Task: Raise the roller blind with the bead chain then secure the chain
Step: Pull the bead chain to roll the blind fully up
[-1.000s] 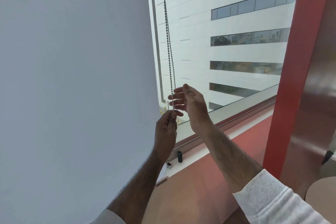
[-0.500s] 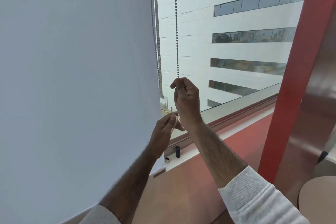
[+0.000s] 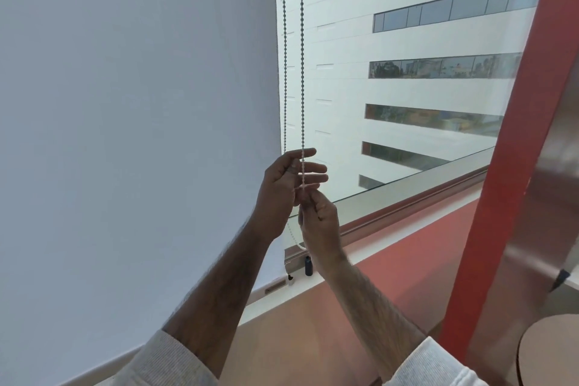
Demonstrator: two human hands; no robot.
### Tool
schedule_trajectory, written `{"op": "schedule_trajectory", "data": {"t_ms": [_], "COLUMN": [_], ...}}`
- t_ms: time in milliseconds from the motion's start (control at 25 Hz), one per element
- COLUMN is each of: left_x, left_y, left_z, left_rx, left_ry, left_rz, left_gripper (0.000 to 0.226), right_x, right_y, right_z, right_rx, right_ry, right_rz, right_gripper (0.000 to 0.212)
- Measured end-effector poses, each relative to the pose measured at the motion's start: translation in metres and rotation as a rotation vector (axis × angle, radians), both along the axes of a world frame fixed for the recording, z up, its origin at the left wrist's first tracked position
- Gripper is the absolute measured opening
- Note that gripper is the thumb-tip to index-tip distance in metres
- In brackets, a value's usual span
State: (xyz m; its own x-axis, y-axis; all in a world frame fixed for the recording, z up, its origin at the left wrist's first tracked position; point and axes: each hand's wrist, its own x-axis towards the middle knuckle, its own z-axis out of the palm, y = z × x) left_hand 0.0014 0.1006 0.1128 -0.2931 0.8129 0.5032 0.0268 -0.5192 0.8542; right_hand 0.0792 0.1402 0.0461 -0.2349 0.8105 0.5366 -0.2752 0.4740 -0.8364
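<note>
A pale grey roller blind (image 3: 134, 122) covers the left part of the window, its bottom edge down near the sill. Beside its right edge hangs the bead chain (image 3: 301, 56) in two strands. My left hand (image 3: 286, 185) is up at the chain with fingers spread and straight, the right strand running across them. Just below it, my right hand (image 3: 319, 222) pinches that strand between thumb and fingers. The chain's lower loop (image 3: 293, 235) curves down behind my right wrist.
A small black cylinder (image 3: 308, 265) stands on the white sill (image 3: 360, 257) under my hands. A red pillar (image 3: 513, 147) rises at the right, with a round brown tabletop (image 3: 551, 351) at the bottom right. A white building shows through the glass (image 3: 407, 88).
My right hand has come down the chain from above to just below my left hand. My left hand has risen and opened its fingers, letting go of its pinch.
</note>
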Motion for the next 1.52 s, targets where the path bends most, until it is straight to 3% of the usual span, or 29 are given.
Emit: {"op": "schedule_trajectory", "data": {"t_ms": [320, 440, 600, 720, 840, 1000, 1280, 1520], "left_x": [0.011, 0.011, 0.002, -0.005, 0.001, 0.009, 0.009, 0.014], "left_y": [0.009, 0.018, 0.019, 0.022, 0.026, 0.024, 0.009, 0.004], "left_z": [0.004, -0.002, -0.005, -0.011, -0.034, -0.080, -0.093, -0.090], "left_rx": [0.073, 0.135, 0.164, 0.171, 0.118, 0.027, 0.015, 0.037], "left_ry": [-0.021, -0.007, 0.173, 0.254, 0.300, 0.345, 0.434, 0.471], "left_rz": [0.062, 0.213, 0.515, 0.635, 0.643, 0.615, 0.678, 0.604], "left_gripper": [0.033, 0.031, 0.027, 0.024, 0.022, 0.023, 0.022, 0.032], "right_x": [0.002, -0.004, 0.003, 0.014, 0.017, 0.014, 0.002, -0.007], "right_y": [0.004, 0.005, 0.010, 0.021, 0.029, 0.032, 0.017, 0.013], "right_z": [-0.020, -0.018, -0.014, 0.006, 0.048, 0.094, 0.088, 0.085], "right_rx": [0.000, 0.015, -0.119, -0.189, -0.128, -0.146, -0.191, -0.168], "right_ry": [-0.063, -0.075, -0.049, 0.040, 0.091, 0.159, 0.169, 0.207], "right_rz": [0.026, 0.063, 0.171, 0.081, 0.042, 0.229, 0.488, 0.363], "right_gripper": [0.030, 0.034, 0.040, 0.043, 0.040, 0.035, 0.026, 0.027]}}
